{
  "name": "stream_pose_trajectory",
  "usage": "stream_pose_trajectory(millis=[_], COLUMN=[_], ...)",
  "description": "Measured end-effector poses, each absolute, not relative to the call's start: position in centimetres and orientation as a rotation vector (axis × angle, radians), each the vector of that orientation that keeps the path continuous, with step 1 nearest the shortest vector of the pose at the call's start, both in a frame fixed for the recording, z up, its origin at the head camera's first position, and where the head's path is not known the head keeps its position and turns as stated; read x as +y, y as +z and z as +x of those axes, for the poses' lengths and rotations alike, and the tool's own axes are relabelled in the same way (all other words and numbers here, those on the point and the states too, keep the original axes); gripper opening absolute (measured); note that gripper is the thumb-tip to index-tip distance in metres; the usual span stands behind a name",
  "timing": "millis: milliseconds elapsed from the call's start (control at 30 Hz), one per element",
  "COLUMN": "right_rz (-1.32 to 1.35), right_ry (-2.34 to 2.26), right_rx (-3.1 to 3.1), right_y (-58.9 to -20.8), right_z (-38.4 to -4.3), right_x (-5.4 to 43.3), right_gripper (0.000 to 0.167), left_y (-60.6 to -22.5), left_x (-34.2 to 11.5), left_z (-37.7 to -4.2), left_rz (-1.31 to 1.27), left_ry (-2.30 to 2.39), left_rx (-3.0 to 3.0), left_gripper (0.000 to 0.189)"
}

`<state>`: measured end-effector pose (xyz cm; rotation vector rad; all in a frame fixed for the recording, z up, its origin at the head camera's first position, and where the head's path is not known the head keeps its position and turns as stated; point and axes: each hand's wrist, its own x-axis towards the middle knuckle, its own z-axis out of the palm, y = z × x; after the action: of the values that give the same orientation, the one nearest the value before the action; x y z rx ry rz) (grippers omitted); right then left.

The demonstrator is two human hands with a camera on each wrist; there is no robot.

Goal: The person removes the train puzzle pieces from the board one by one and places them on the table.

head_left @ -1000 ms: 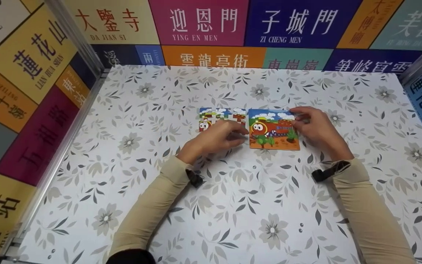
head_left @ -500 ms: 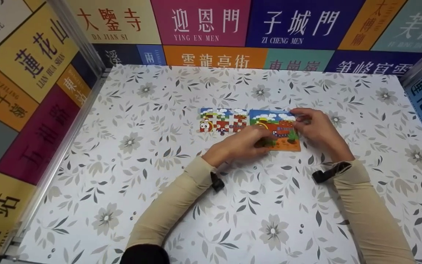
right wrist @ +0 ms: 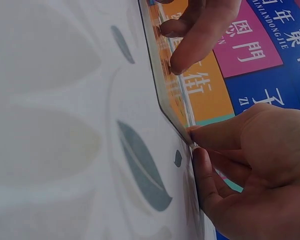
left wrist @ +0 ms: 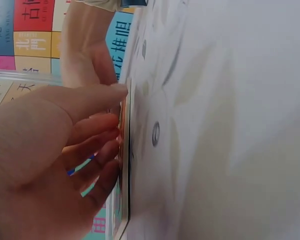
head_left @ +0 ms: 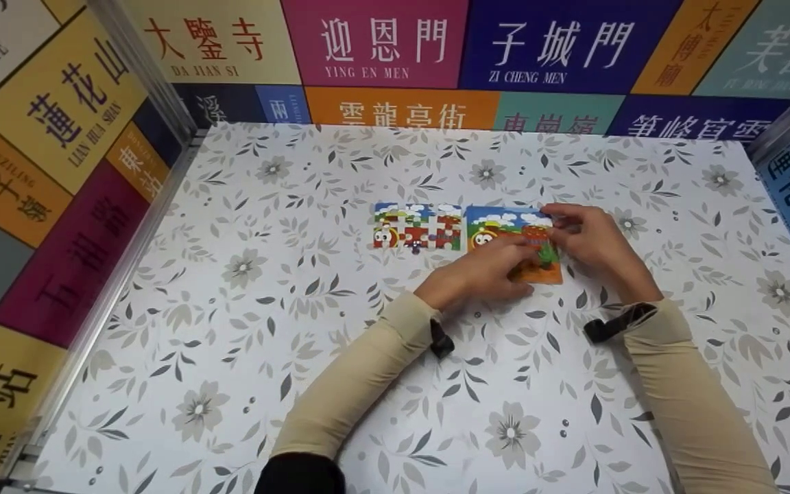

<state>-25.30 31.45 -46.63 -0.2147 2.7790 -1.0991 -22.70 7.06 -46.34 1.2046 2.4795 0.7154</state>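
A square jigsaw puzzle (head_left: 501, 214) with a red cartoon train lies flat on the table. My left hand (head_left: 481, 271) reaches over its lower left part, the fingers loosely bent with their tips on or just over the picture. In the left wrist view these fingers (left wrist: 106, 172) lie near the thin board edge (left wrist: 124, 210), with nothing visibly held. At the right side, my right hand (head_left: 590, 233) pinches the puzzle's edge between thumb and finger, near a corner in the right wrist view. Several joined jigsaw pieces (head_left: 417, 223) form a matching train picture to the left.
The table (head_left: 395, 412) has a white cover printed with grey leaves and flowers. Behind it stands a wall of coloured panels (head_left: 374, 41) with lettering, and more panels (head_left: 73, 110) rise along the left side.
My left hand has moved right, from the joined pieces onto the square puzzle, uncovering those pieces. My right hand has stayed at the puzzle's right edge.
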Motion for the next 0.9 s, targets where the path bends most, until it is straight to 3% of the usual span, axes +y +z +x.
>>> stream_pose_trajectory(millis=[200,500,733,900], right_rz=[-0.179,-0.193,-0.191,-0.193], right_ry=[-1.091,-1.070,-1.081,-1.099], right_rx=[2.758,2.773,2.790,2.789], right_y=[-46.5,-46.6,-46.7,-46.8], right_z=[-25.4,-25.5,-25.5,-25.5], right_x=[31.5,31.6,31.6,31.5], right_gripper=[0.051,0.051,0.050,0.048], left_y=[-46.5,-46.8,-46.9,-46.9], left_x=[7.9,8.8,8.7,9.0], left_z=[-22.9,-23.1,-23.3,-23.3], left_rz=[1.161,1.051,1.110,1.097], left_ry=[0.748,0.675,0.797,0.828], left_rx=[2.555,2.692,2.629,2.595], left_gripper=[0.039,0.066,0.047,0.048])
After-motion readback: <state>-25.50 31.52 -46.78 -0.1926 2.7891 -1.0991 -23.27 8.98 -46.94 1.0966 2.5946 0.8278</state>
